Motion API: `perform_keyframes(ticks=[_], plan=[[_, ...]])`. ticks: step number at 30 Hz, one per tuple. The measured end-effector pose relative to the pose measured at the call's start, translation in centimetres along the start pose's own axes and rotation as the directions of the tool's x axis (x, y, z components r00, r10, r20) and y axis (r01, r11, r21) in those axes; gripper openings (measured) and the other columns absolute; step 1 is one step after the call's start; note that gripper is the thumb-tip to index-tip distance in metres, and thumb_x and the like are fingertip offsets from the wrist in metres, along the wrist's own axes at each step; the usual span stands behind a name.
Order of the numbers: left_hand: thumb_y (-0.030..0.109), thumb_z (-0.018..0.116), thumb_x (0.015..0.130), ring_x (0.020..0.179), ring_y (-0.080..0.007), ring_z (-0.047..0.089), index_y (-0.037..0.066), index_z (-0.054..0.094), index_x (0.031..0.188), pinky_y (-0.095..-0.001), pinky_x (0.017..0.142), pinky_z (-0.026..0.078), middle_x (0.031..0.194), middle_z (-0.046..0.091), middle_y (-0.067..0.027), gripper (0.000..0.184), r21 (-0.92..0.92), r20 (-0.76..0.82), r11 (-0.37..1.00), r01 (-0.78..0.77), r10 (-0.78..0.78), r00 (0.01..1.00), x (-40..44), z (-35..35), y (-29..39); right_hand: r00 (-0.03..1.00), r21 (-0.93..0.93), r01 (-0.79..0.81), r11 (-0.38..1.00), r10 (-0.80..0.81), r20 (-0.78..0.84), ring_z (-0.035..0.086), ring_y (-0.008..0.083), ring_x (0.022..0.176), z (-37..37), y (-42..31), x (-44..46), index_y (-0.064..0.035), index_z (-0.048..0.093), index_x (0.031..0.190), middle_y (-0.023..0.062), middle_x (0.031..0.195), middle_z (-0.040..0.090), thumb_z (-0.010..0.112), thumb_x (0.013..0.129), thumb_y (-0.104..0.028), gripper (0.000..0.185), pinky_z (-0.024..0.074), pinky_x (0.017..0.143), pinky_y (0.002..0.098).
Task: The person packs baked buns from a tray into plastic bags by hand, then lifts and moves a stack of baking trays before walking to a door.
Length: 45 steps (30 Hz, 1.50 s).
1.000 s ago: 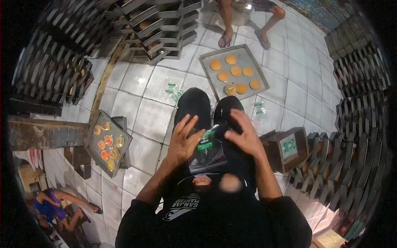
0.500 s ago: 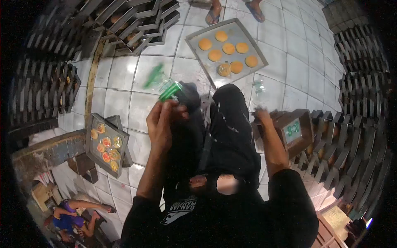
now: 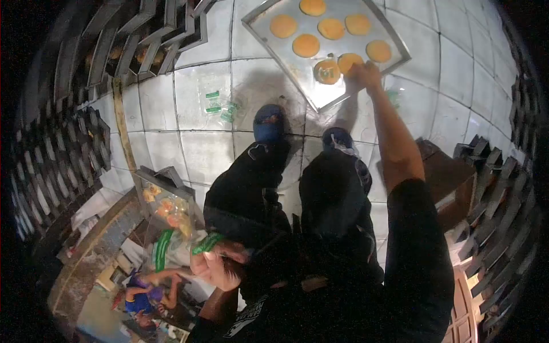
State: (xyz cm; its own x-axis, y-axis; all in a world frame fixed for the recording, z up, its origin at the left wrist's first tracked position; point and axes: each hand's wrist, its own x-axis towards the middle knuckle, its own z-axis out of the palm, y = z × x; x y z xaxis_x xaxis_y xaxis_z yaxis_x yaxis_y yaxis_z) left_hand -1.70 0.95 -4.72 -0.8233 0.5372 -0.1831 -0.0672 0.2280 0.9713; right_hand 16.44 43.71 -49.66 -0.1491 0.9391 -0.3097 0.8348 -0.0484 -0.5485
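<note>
My left hand (image 3: 217, 267) is closed on a clear plastic bag with green print (image 3: 206, 243), close to my body at the lower left. Another green-printed strip (image 3: 162, 250) shows beside it, blurred. At the upper right, my right hand (image 3: 367, 77) reaches into a metal tray (image 3: 274, 44) on the floor, its fingers closed at the edge of a round golden bun (image 3: 347, 62). Several similar buns lie in the tray. Next to the gripped one, a bun with clear plastic and green print over it (image 3: 327, 72) sits near the tray's front corner.
Green-printed plastic bags (image 3: 213, 102) lie on the white tiled floor (image 3: 154, 106). A smaller tray of wrapped buns (image 3: 166, 200) stands at left. Stacked metal trays (image 3: 63, 154) line both sides. A brown box (image 3: 443, 171) stands at right. Another person (image 3: 148, 294) sits lower left.
My right hand has moved from beside the brown box up to the bun in the tray. My left hand has drawn back toward my body with the bag. The view has tilted.
</note>
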Motion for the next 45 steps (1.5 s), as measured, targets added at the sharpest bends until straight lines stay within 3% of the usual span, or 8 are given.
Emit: perform_keyframes(ticks=[7,11,21,25,30,33,40,45], plan=[[0.026,0.05,0.106,0.049,-0.0189,0.062,-0.006,0.055,0.096,-0.0291,0.05,0.053,0.062,0.063,-0.016,0.034,0.044,0.065,0.999,-0.022,0.019,0.998,0.4,-0.5,0.1,0.991,0.136,-0.115,0.984,0.104,0.087,0.068,0.0419,0.108,2.5,-1.9,0.7,0.0028,0.06,0.124,0.0298,0.114,0.068,0.078,0.072,-0.061,0.084,0.0547,0.091,0.0459],[0.026,0.051,0.106,0.049,-0.0181,0.062,-0.006,0.057,0.098,-0.0288,0.05,0.053,0.066,0.064,-0.0152,0.033,-0.002,-0.005,0.999,-0.039,0.039,0.999,0.9,1.7,0.7,0.984,0.348,-0.027,0.937,-0.037,0.177,0.067,0.0294,0.101,6.2,0.9,-0.4,0.0011,0.061,0.124,0.0201,0.111,0.069,0.08,0.079,-0.035,0.061,0.0549,0.084,0.0399],[0.028,0.049,0.107,0.063,-0.0133,0.061,-0.002,0.059,0.101,-0.0276,0.058,0.051,0.08,0.069,-0.0117,0.032,-0.201,0.049,0.975,0.096,-0.088,0.995,-0.4,1.9,3.2,0.845,0.93,-0.316,0.189,-0.389,0.366,0.063,0.0184,0.113,-25.7,-18.6,-26.1,-0.0051,0.047,0.14,0.0083,0.125,0.065,0.078,0.089,-0.02,0.061,0.0515,0.094,0.0361],[0.031,0.049,0.106,0.07,-0.0151,0.06,0.004,0.058,0.098,-0.0271,0.06,0.05,0.089,0.064,-0.0074,0.03,-0.536,0.252,0.832,0.142,-0.003,0.968,-0.1,0.0,-0.4,0.777,0.92,-0.303,0.248,-0.495,0.389,0.065,0.0197,0.112,-31.2,-23.1,-32.2,-0.0075,0.049,0.137,0.0055,0.122,0.065,0.078,0.089,-0.022,0.058,0.0537,0.093,0.0363],[0.024,0.059,0.103,0.097,-0.0252,0.068,0.004,0.057,0.105,-0.0385,0.079,0.058,0.102,0.069,-0.0143,0.02,-0.664,0.269,0.641,0.384,-0.275,0.923,-0.2,-0.6,3.4,0.733,0.788,0.379,0.486,-0.677,0.065,0.062,0.0172,0.109,-34.0,-27.6,-46.1,-0.0033,0.056,0.122,0.0086,0.117,0.064,0.085,0.081,-0.015,0.051,0.0504,0.094,0.031],[0.024,0.059,0.103,0.101,-0.0269,0.068,0.0,0.06,0.103,-0.0408,0.081,0.058,0.103,0.069,-0.017,0.023,-0.695,0.318,0.584,0.42,-0.275,0.907,-0.4,0.9,3.8,0.252,0.323,0.927,0.189,-0.954,-0.164,0.062,0.0343,0.114,-32.2,-27.3,-49.9,-0.0045,0.057,0.115,0.0169,0.117,0.061,0.082,0.074,-0.002,0.048,0.0536,0.094,0.04],[0.034,0.047,0.106,0.119,-0.0223,0.061,0.001,0.062,0.119,-0.0402,0.103,0.048,0.119,0.068,-0.0131,0.038,-0.641,0.584,0.508,0.576,-0.164,0.795,-5.3,-0.1,7.8,0.054,0.027,0.998,0.048,-0.954,-0.296,0.063,0.0355,0.116,-31.3,-27.4,-49.6,-0.0052,0.058,0.108,0.0162,0.116,0.063,0.076,0.07,0.001,0.042,0.0492,0.102,0.0529],[0.035,0.04,0.107,0.117,-0.0267,0.063,0.002,0.059,0.128,-0.0434,0.107,0.046,0.127,0.066,-0.014,0.044,-0.722,0.587,0.37,0.585,-0.121,0.801,-4.9,-2.1,5.4,0.291,0.179,0.948,0.264,-0.944,-0.152,0.058,0.0346,0.126,-28.9,-28.7,-52.9,-0.0026,0.058,0.124,0.0175,0.128,0.063,0.073,0.08,-0.006,0.046,0.0343,0.113,0.0588]])
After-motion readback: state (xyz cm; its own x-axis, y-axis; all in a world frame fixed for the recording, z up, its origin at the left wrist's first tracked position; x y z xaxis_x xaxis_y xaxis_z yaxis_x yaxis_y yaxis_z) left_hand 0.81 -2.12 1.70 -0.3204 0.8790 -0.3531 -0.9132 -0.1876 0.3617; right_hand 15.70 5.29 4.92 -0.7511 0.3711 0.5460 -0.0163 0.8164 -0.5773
